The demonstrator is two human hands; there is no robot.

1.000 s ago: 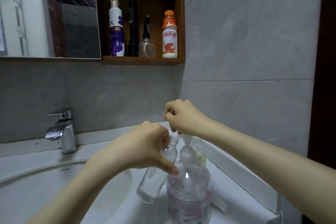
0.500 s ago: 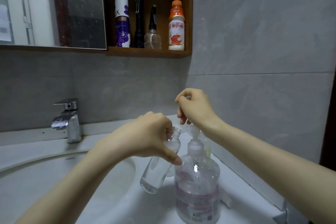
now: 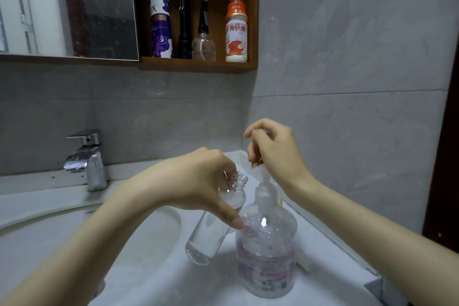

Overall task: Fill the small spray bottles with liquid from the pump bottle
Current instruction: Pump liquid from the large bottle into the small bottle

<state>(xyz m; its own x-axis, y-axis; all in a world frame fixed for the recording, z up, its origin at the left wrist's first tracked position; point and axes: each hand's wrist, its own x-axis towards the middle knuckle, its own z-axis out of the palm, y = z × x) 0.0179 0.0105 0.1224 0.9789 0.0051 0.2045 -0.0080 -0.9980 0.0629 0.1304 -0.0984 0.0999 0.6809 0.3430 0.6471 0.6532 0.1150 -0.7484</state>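
1 head view — looking forward-down, close over the sink point(image 3: 49, 208)

**Inspector:** What can't be verified?

**Me:** My left hand point(image 3: 198, 189) covers the small spray bottle's point(image 3: 208, 238) shoulder, and its fill level is unreadable. My right hand point(image 3: 273, 149) hides any contact with the pump head point(image 3: 259, 172).

**Inspector:** And the pump bottle point(image 3: 267, 251)?

**Me:** Its label point(image 3: 263, 263) is too blurred to read. A pale object point(image 3: 280, 197) behind it is mostly hidden. The basin point(image 3: 74, 243) and my forearms run out of frame.

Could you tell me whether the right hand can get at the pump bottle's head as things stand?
Likely yes: the right hand sits directly over the pump head, about touching it, nothing between.
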